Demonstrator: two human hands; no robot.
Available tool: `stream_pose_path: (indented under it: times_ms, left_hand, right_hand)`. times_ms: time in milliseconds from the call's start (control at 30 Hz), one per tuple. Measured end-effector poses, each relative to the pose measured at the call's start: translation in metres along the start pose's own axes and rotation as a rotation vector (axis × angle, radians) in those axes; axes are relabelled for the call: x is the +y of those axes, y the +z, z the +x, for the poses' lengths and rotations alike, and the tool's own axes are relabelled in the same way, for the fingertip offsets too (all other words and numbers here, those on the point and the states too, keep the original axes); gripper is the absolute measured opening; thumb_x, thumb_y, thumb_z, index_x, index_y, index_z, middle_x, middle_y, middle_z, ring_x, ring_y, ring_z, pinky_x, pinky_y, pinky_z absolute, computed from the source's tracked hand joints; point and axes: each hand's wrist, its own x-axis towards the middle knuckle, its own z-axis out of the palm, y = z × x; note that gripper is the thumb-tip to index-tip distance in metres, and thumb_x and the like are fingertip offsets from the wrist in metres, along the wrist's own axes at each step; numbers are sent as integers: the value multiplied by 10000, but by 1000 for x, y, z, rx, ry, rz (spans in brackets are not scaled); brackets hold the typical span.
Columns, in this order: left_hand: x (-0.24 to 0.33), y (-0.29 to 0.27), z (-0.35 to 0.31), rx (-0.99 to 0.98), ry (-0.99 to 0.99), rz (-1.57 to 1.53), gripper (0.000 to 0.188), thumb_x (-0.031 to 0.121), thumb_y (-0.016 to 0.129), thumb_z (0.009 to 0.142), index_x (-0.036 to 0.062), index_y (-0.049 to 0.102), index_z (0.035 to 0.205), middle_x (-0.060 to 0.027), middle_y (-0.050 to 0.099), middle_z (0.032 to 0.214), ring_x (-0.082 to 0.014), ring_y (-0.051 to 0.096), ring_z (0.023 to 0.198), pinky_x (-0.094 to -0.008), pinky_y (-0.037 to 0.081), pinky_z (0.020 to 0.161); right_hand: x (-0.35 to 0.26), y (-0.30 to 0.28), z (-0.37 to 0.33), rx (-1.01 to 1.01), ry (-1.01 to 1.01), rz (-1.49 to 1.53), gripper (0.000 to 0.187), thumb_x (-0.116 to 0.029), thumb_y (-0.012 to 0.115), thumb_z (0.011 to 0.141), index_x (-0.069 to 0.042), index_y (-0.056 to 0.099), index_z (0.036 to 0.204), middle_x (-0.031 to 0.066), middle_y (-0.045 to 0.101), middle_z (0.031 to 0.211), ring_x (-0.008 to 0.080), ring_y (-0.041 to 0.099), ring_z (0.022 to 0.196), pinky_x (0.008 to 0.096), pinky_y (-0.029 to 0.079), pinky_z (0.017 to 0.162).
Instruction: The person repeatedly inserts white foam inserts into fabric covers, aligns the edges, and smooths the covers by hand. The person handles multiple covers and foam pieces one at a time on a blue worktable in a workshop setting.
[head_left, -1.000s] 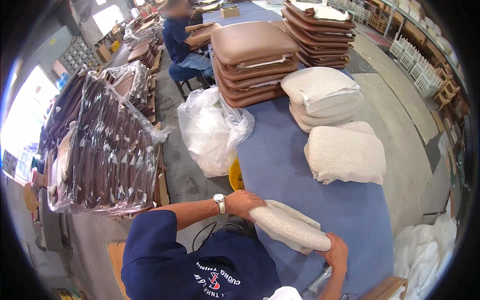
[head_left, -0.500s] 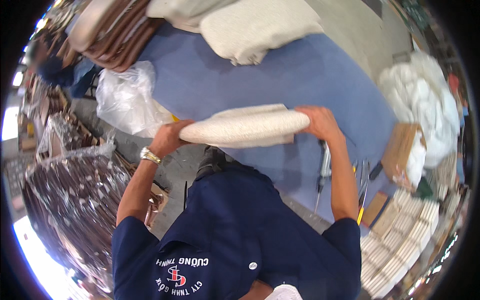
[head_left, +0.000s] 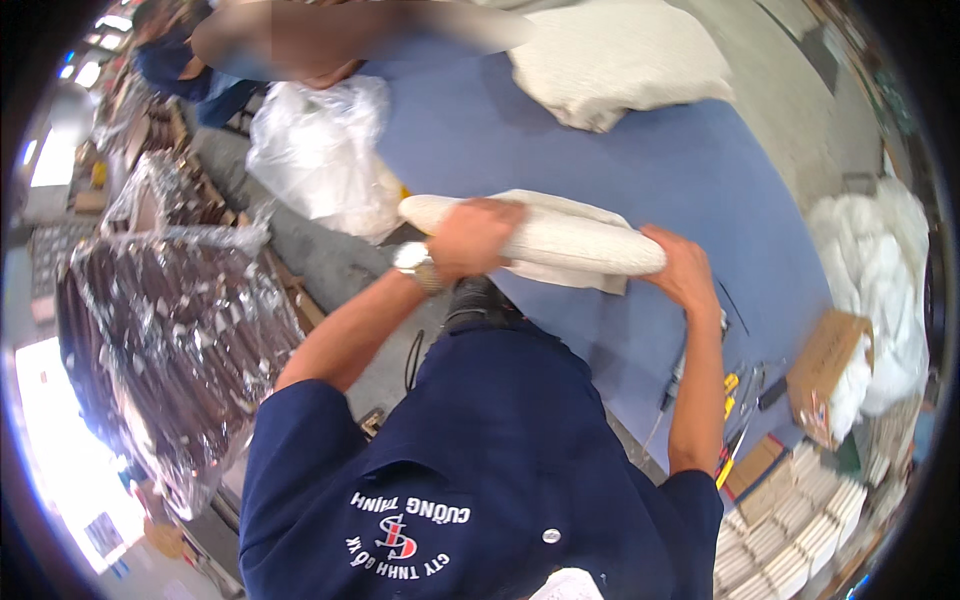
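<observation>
A cream fabric-covered cushion [head_left: 580, 237] is held on edge above the near side of the blue-covered table [head_left: 480, 130], with loose cloth hanging at its lower edge. My left hand [head_left: 480, 237], slightly blurred, lies across the cushion's left part, its fingers closed over the upper edge. At the right end, my right hand [head_left: 684, 268] grips the cushion, thumb and fingers around its tip. The cushion's underside is hidden. A silvery watch [head_left: 414, 262] is on my left wrist.
Cream cloth-covered pieces [head_left: 625, 60] lie at the table's far side. A clear plastic bag [head_left: 320, 150] hangs at its left. Hand tools [head_left: 735, 400] and a cardboard box [head_left: 828, 375] are on the right. Plastic-wrapped brown pieces [head_left: 190, 350] stand on the left; a person [head_left: 185, 65] is behind.
My left hand has slid from the cushion's left end inward over its face and upper edge. The cushion now tilts down to the right, with my right hand still on its right end.
</observation>
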Motion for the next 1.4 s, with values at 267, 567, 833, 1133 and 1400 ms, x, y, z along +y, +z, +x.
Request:
stream_pose_path:
  times_ms: [267, 567, 833, 1133, 1400]
  left_hand:
    - [102, 51, 65, 331, 87, 5, 645, 248, 840, 726, 7, 594, 1272, -151, 669, 1255, -290, 661, 1139, -411, 506, 1020]
    - [1, 17, -60, 238, -166, 11, 815, 330, 891, 690, 110, 572, 1407, -88, 577, 1466, -232, 539, 1361, -491, 383, 1171]
    - [-38, 19, -99, 120, -201, 57, 758, 126, 806, 739, 139, 534, 1446, -55, 561, 1483, -255, 488, 1414, -486, 347, 1193]
    - [13, 32, -58, -104, 60, 9, 975, 121, 827, 673, 130, 403, 1552, -134, 468, 1564, -299, 434, 1458, -498, 350, 1189]
    - [-11, 46, -63, -323, 70, -299, 772, 626, 511, 987, 111, 413, 1554, -203, 354, 1622, -355, 323, 1515, -512, 263, 1227]
  right_hand:
    - [-1, -1, 2, 8, -31, -11, 651, -269, 909, 631, -83, 689, 1214, 140, 711, 1216, 374, 659, 1112, 453, 539, 905]
    - [17, 29, -27, 64, -34, -23, 672, -217, 883, 658, -65, 679, 1281, 139, 665, 1348, 337, 599, 1277, 440, 462, 1103]
    - [-1, 38, -55, 11, -3, -115, 762, -208, 891, 654, -76, 622, 1355, 130, 606, 1428, 318, 537, 1351, 486, 400, 1164]
    - [-81, 25, -23, -497, -140, -152, 889, -538, 773, 812, -108, 461, 1525, 131, 397, 1619, 354, 343, 1506, 587, 250, 1221]
    - [-62, 86, -1, -540, -84, 41, 638, -554, 436, 1040, -212, 421, 1577, 94, 330, 1666, 277, 261, 1554, 546, 145, 1250]
